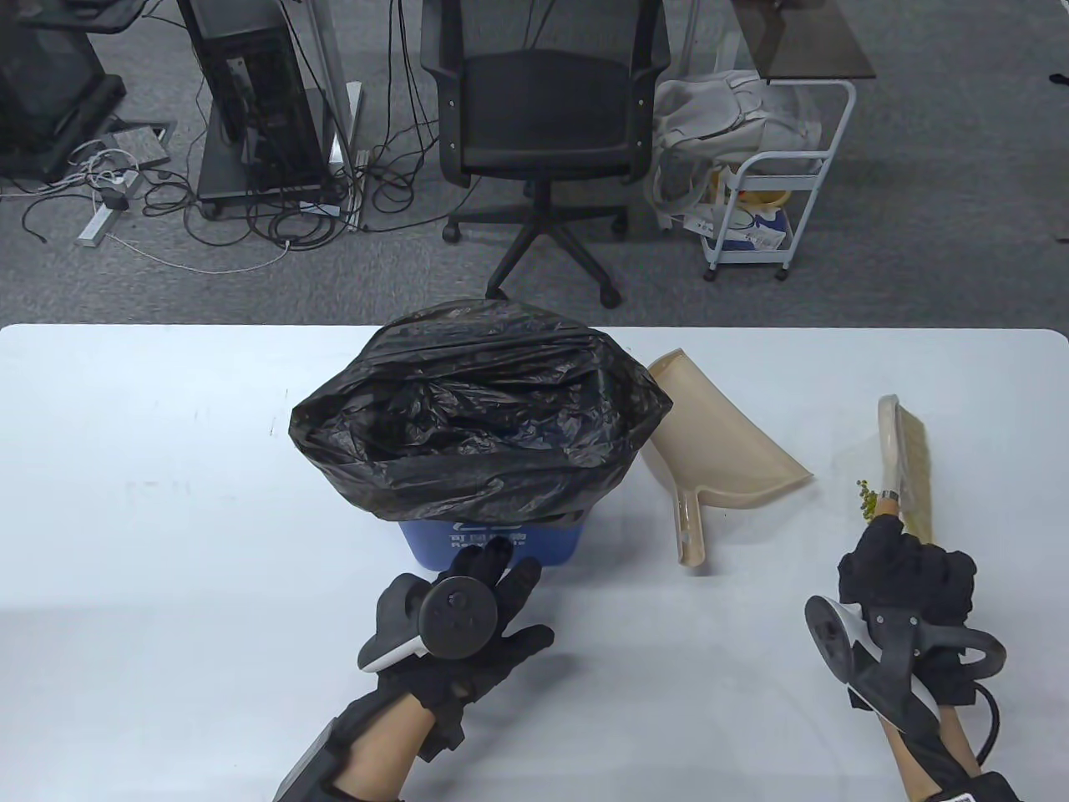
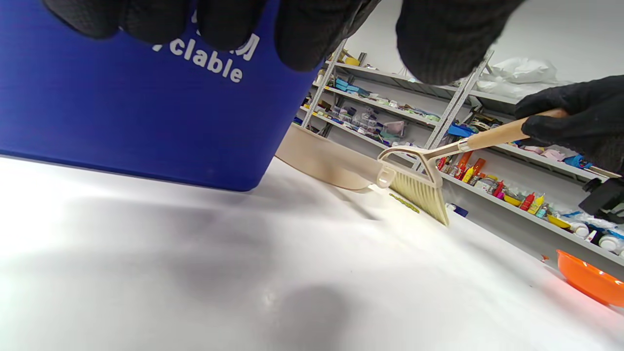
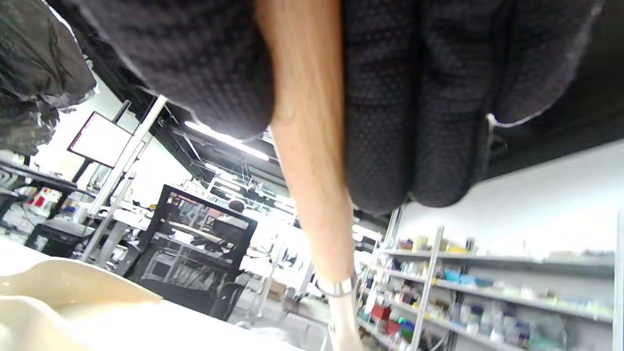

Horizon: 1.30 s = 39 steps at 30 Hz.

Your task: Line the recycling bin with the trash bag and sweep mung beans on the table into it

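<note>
A blue recycling bin (image 1: pixel 493 539) stands mid-table, with a black trash bag (image 1: pixel 480 418) spread over its rim. My left hand (image 1: pixel 501 572) reaches its straight fingers to the bin's near wall (image 2: pixel 136 112); I cannot tell whether they touch it. My right hand (image 1: pixel 906 568) grips the wooden handle (image 3: pixel 312 146) of a beige brush (image 1: pixel 904 451), whose bristles (image 2: pixel 421 192) rest on the table at the right. A small heap of green mung beans (image 1: pixel 868 499) lies just left of the brush. A beige dustpan (image 1: pixel 718 455) lies between the bin and the brush.
The white table (image 1: pixel 167 501) ends at its far edge behind the bin, where an office chair (image 1: pixel 543 109) and a white cart (image 1: pixel 777 192) stand on the floor. An orange bowl (image 2: pixel 590 280) shows at the right of the left wrist view.
</note>
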### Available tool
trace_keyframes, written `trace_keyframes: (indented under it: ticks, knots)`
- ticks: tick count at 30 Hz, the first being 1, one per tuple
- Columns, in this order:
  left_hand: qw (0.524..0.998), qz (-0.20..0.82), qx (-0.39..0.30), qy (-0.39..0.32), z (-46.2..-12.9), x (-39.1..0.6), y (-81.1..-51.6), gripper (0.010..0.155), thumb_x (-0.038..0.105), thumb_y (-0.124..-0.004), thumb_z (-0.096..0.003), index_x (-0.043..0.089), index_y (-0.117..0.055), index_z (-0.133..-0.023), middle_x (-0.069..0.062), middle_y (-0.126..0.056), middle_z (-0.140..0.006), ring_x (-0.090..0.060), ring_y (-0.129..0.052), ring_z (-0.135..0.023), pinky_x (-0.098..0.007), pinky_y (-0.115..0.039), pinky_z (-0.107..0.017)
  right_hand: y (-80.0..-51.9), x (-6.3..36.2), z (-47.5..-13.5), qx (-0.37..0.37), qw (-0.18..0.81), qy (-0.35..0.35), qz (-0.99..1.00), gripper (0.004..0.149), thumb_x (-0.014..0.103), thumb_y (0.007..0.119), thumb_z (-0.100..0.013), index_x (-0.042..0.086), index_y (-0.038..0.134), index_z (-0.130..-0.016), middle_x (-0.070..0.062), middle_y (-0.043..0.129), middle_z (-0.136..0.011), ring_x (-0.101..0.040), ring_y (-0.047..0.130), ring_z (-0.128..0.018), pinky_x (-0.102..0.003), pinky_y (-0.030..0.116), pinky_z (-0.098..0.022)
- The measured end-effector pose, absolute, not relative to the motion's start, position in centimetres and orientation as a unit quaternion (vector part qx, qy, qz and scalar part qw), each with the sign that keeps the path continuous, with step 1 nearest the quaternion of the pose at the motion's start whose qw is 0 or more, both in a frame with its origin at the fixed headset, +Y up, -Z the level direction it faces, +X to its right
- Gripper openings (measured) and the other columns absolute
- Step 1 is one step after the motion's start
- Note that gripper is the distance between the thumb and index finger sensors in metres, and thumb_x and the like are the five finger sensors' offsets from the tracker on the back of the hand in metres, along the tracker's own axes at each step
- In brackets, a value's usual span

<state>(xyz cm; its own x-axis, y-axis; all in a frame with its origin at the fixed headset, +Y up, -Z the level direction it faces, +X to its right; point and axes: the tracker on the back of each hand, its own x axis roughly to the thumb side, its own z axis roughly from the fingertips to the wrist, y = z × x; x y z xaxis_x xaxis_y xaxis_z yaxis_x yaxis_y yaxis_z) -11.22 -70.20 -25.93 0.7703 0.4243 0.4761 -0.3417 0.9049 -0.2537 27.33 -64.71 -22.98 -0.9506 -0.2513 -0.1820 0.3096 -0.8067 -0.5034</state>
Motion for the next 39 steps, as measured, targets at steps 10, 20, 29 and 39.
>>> trace_keyframes:
  ticks: [10,20,29,39]
  knots:
    - [0.938,0.204,-0.076,-0.270,-25.9,-11.2,-70.2,0.083,0.052,-0.078,-0.0497,0.004,-0.061,-0.114,-0.036,-0.046,-0.118,-0.074,-0.047,-0.099,-0.081,-0.051,-0.066,-64.4,25.2,-22.7,0.034,0.140,0.282,-0.949,0.057,0.032,0.085,-0.045,-0.009,0.088,-0.085,-0.027,0.105,-0.064,-0.047,0.107,-0.058,-0.066,0.078,-0.053]
    - [0.931,0.228,-0.067,-0.277,-25.5,-11.0,-69.9,0.082,0.052,-0.078,-0.0497,0.005,-0.061,-0.114,-0.035,-0.048,-0.119,-0.073,-0.048,-0.100,-0.080,-0.052,-0.067,-63.8,23.4,-22.8,0.008,0.151,0.294,-0.944,0.057,0.033,0.085,-0.045,-0.008,0.088,-0.085,-0.027,0.105,-0.063,-0.046,0.107,-0.057,-0.066,0.078,-0.052]
    - [0.920,0.231,-0.064,-0.311,-24.0,-8.5,-69.6,0.081,0.052,-0.079,-0.0506,0.005,-0.061,-0.115,-0.033,-0.048,-0.120,-0.072,-0.048,-0.101,-0.080,-0.051,-0.068,-62.7,25.1,-22.3,0.015,0.151,0.304,-0.940,0.058,0.032,0.085,-0.045,-0.008,0.088,-0.086,-0.027,0.105,-0.064,-0.047,0.106,-0.058,-0.066,0.077,-0.054]
    - [0.914,0.227,-0.077,-0.328,-23.8,-0.5,-67.2,0.084,0.051,-0.080,-0.0513,0.006,-0.054,-0.117,-0.035,-0.041,-0.121,-0.073,-0.044,-0.102,-0.081,-0.049,-0.069,-62.6,27.4,-23.0,0.038,0.136,0.272,-0.952,0.057,0.032,0.085,-0.045,-0.008,0.087,-0.086,-0.027,0.104,-0.065,-0.047,0.106,-0.059,-0.066,0.077,-0.054]
